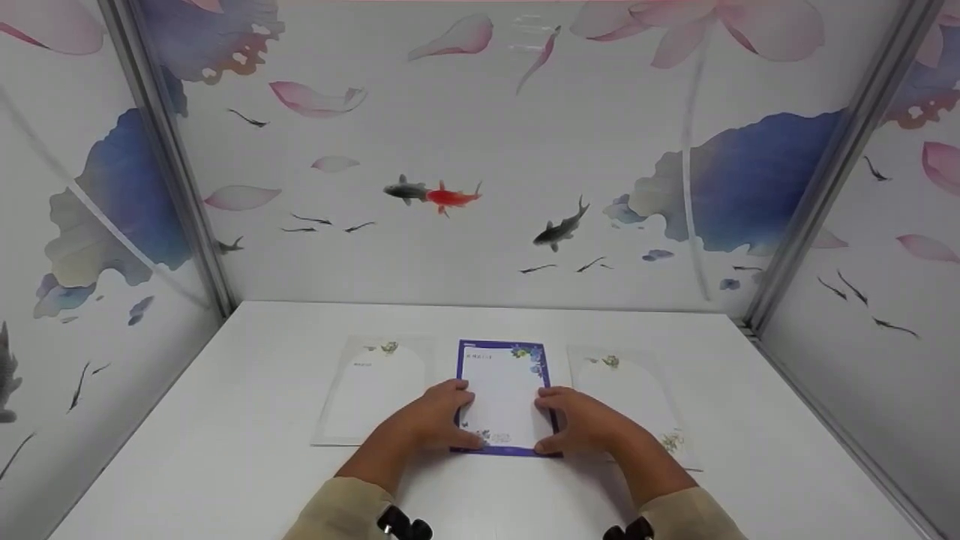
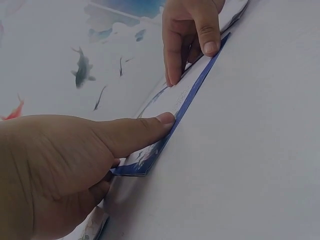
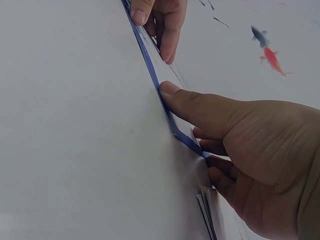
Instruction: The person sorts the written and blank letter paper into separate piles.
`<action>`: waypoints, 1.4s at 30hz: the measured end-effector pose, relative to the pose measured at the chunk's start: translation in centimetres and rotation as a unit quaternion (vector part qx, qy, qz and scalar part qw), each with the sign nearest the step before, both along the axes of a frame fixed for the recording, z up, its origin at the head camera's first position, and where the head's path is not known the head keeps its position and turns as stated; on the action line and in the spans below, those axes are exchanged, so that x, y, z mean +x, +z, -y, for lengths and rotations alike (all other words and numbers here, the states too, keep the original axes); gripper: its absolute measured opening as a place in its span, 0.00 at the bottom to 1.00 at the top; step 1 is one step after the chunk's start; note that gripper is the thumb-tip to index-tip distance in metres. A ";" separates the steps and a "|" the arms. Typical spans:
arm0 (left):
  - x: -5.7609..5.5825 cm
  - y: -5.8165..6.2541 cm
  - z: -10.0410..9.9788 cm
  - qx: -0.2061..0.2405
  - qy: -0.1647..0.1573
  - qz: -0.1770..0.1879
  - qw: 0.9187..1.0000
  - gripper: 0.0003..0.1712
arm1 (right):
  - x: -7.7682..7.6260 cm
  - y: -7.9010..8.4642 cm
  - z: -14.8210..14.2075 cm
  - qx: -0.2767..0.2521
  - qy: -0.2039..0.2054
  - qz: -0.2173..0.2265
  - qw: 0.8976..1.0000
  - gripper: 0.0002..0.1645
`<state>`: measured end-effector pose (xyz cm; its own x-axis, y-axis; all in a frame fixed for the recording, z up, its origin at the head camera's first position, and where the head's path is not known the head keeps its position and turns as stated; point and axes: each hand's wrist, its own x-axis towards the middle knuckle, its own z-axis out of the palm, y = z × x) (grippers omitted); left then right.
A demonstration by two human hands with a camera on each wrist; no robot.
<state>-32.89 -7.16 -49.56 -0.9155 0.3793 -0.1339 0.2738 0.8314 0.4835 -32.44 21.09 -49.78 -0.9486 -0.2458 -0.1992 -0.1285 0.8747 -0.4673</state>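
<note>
A sheet or thin pad of stationery paper with a blue-purple border and printed flowers lies in the middle of the table. My left hand grips its left edge, the thumb lying over the front border. On the opposite edge, my right hand pinches the paper the same way. The left wrist view shows the left thumb on top and other fingers beneath the edge. In the right wrist view the near corner of the paper is slightly raised off the table.
Pale floral stationery lies to the left, and a similar pale stack lies to the right, partly under my right forearm. Its layered edges show in the right wrist view. Printed panels enclose the white table at back and sides.
</note>
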 end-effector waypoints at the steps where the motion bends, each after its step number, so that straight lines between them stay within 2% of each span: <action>1: 0.0 -0.1 0.0 -0.001 0.001 0.001 1.000 0.53 | 0.0 0.0 0.0 -0.001 -0.001 0.001 1.000 0.51; 8: -0.1 0.0 -0.2 -0.010 0.004 0.003 1.000 0.53 | 0.1 -0.1 -0.2 -0.012 -0.008 0.002 1.000 0.50; 15: 0.2 0.2 -0.4 0.005 0.017 0.014 1.000 0.51 | 0.0 -0.2 -0.5 -0.031 0.008 -0.008 0.999 0.49; 22: 0.0 0.0 -0.3 0.014 0.015 0.014 1.000 0.49 | 0.0 -0.2 -0.6 -0.037 0.007 -0.007 0.999 0.47; 25: -0.1 -0.1 -0.1 0.023 0.014 0.012 1.000 0.47 | 0.0 -0.3 -0.6 -0.044 -0.002 -0.006 0.999 0.45; 30: -0.1 -0.3 -0.1 0.035 0.016 0.000 0.999 0.43 | 0.0 -0.2 -0.3 -0.053 -0.042 -0.008 0.998 0.40; 34: -0.1 -0.3 -0.4 0.037 0.030 -0.009 0.999 0.42 | 0.0 -0.1 0.1 -0.048 -0.066 -0.015 0.997 0.39; 42: 0.0 0.1 -0.8 0.028 0.056 -0.029 0.998 0.43 | -0.3 0.1 0.5 -0.059 -0.058 -0.051 0.995 0.39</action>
<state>-32.90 -6.34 -49.51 -0.9581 0.2799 -0.0605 0.2099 0.8301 0.5166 -32.73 20.55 -49.68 -0.9857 -0.1501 -0.0762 -0.0828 0.8264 -0.5569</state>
